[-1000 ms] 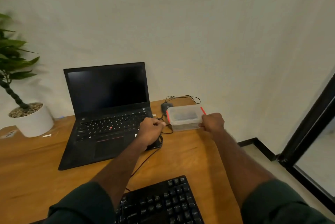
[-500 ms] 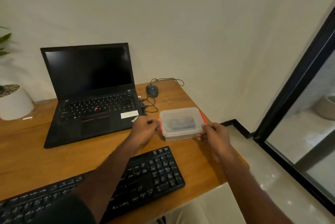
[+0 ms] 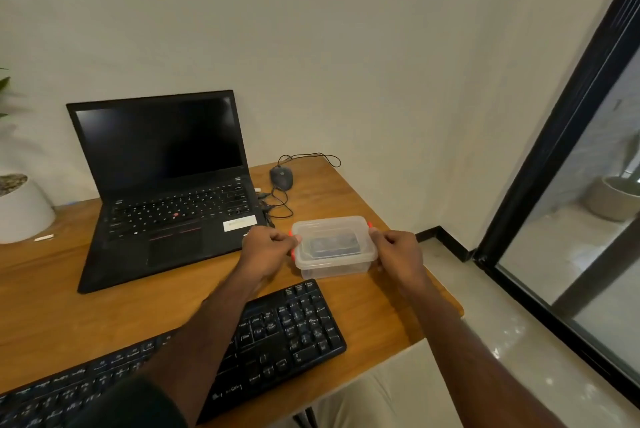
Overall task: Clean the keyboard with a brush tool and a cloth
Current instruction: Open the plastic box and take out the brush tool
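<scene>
At the right end of the wooden desk (image 3: 104, 316), both hands grip a clear plastic box (image 3: 333, 246) by its two short ends; the left hand (image 3: 265, 251) has its fingers curled round the left end, over an orange latch (image 3: 293, 252), and the right hand (image 3: 398, 252) has its fingers curled round the right end, beside the other orange latch (image 3: 371, 223); the lid is on, and through it a dark object (image 3: 334, 243) shows inside, too blurred to tell what it is; the box sits on the desk or just above it, I cannot tell which. Just in front of the box lies the black keyboard (image 3: 277, 334), flat on the desk, running off toward the lower left under the left forearm; no hand touches it. Behind the left hand stands an open black laptop (image 3: 166, 185) with a dark screen; to the right of the laptop lies a dark mouse (image 3: 281, 177), its cable looped on the desk; at the far left edge stands a white plant pot (image 3: 24, 213); on the right runs a black-framed glass door (image 3: 554, 157).
</scene>
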`<state>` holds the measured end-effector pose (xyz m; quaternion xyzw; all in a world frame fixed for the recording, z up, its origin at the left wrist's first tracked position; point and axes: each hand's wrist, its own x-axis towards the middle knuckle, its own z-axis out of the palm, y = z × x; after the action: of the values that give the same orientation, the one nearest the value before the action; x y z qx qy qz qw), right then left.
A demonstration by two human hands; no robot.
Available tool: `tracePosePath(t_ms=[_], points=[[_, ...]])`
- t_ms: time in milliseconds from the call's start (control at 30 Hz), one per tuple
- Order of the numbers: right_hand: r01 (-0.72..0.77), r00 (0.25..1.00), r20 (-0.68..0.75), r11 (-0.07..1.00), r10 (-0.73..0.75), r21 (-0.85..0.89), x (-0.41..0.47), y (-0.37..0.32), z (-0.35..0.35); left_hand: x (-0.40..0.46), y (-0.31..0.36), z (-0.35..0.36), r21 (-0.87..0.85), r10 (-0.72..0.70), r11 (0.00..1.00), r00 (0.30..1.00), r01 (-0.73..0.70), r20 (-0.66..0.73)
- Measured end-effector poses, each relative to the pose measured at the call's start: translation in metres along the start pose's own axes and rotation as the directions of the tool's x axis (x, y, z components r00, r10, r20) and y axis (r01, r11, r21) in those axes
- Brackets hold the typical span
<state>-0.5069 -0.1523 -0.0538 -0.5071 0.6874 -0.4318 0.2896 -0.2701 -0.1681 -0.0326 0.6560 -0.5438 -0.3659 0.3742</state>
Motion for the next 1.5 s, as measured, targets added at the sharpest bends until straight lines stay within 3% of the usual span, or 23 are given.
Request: tracePosePath(t_ms=[267, 367, 433, 567, 867, 1000, 1100, 1167, 1267, 1333, 1400, 1500], points=[[-0.076, 0.997, -0.023, 0.996, 0.075, -0.047, 0.006, 0.010, 0.002, 0.002, -0.003, 0.002, -0.098, -0.056, 0.994, 0.998, 0.056, 0.002], [-0.105, 0.982, -0.169, 0.984, 0.080, -0.146, 0.007, 0.008, -0.001, 0.002, -0.004, 0.001, -0.101, -0.070, 0.993, 0.998, 0.069, -0.006], [-0.027, 0.975, -0.221, 0.985, -0.011, -0.170, 0.006, 0.004, -0.002, 0.003, -0.006, 0.001, -0.118, -0.071, 0.990, 0.997, 0.071, 0.004], [0.110, 0.982, -0.128, 0.974, -0.137, -0.200, 0.002, -0.005, 0.001, 0.003, -0.007, -0.001, -0.141, -0.084, 0.986, 0.996, 0.086, 0.024], [0.148, 0.973, -0.138, 0.962, -0.183, -0.230, -0.001, -0.005, 0.007, 0.003, -0.014, -0.004, -0.237, -0.171, 0.953, 0.981, 0.188, 0.090], [0.161, 0.974, -0.124, 0.962, -0.191, -0.219, -0.001, -0.003, 0.007, 0.007, -0.018, -0.008, -0.162, -0.086, 0.982, 0.995, 0.093, 0.045], [0.171, 0.973, -0.112, 0.956, -0.202, -0.240, 0.001, -0.001, 0.007, 0.006, -0.025, -0.013, 0.002, 0.003, 1.000, 1.000, -0.003, -0.028], [0.191, 0.971, -0.095, 0.951, -0.219, -0.244, 0.003, 0.000, 0.005, 0.005, -0.029, -0.017, 0.093, 0.046, 0.995, 0.999, -0.046, 0.003], [0.221, 0.975, 0.014, 0.966, -0.221, -0.133, 0.006, 0.000, -0.005, 0.002, -0.028, -0.025, 0.083, 0.046, 0.994, 0.967, -0.069, 0.251], [0.265, 0.946, 0.210, 0.962, -0.246, -0.069, 0.007, -0.004, -0.014, 0.003, -0.027, -0.029, 0.150, 0.051, 0.982, 0.919, -0.118, 0.391], [0.329, 0.876, 0.400, 0.941, -0.271, -0.083, 0.011, -0.009, -0.021, 0.003, -0.023, -0.030, 0.164, 0.071, 0.974, 0.895, -0.158, 0.440], [0.448, 0.776, 0.557, 0.880, -0.295, -0.159, 0.022, -0.017, -0.024, 0.002, -0.015, -0.030, 0.126, 0.094, 0.977, 0.878, -0.172, 0.470]])
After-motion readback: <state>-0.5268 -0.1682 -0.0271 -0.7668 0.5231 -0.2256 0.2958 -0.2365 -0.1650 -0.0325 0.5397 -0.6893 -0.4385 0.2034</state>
